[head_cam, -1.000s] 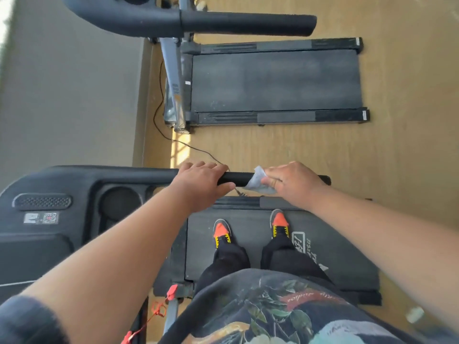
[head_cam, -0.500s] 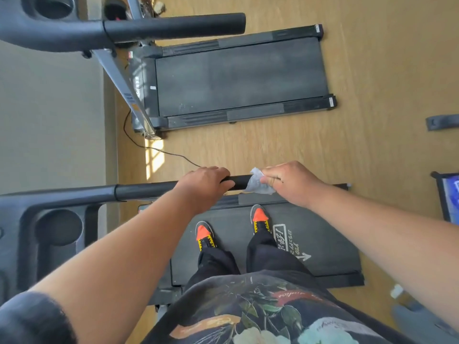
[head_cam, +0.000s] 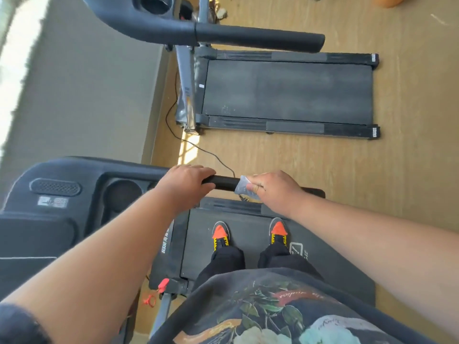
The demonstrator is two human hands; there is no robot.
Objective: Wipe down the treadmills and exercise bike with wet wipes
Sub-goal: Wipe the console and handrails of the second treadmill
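I stand on the belt [head_cam: 250, 244] of the near treadmill. Its black handrail [head_cam: 224, 182] runs left to right in front of me. My left hand [head_cam: 185, 183] grips the rail with fingers curled over it. Just to the right, my right hand [head_cam: 274, 191] grips a crumpled white wet wipe [head_cam: 243, 189] wrapped round the same rail. The rail's end [head_cam: 314, 192] sticks out past my right hand. The near treadmill's black console [head_cam: 64, 197] with a cup holder lies at the left. A second treadmill [head_cam: 285, 91] stands further off, its handrail [head_cam: 258, 38] above it.
A wooden floor [head_cam: 409, 150] spreads to the right and between the two machines. A thin black cable [head_cam: 198, 148] runs across it from the far treadmill. A grey wall [head_cam: 87, 95] is at the left. A red safety clip [head_cam: 162, 285] hangs by the near treadmill's upright.
Both hands stay on the rail in nearly the same spots. My head has turned, so the console is back in view at the left and the far treadmill has shifted right.
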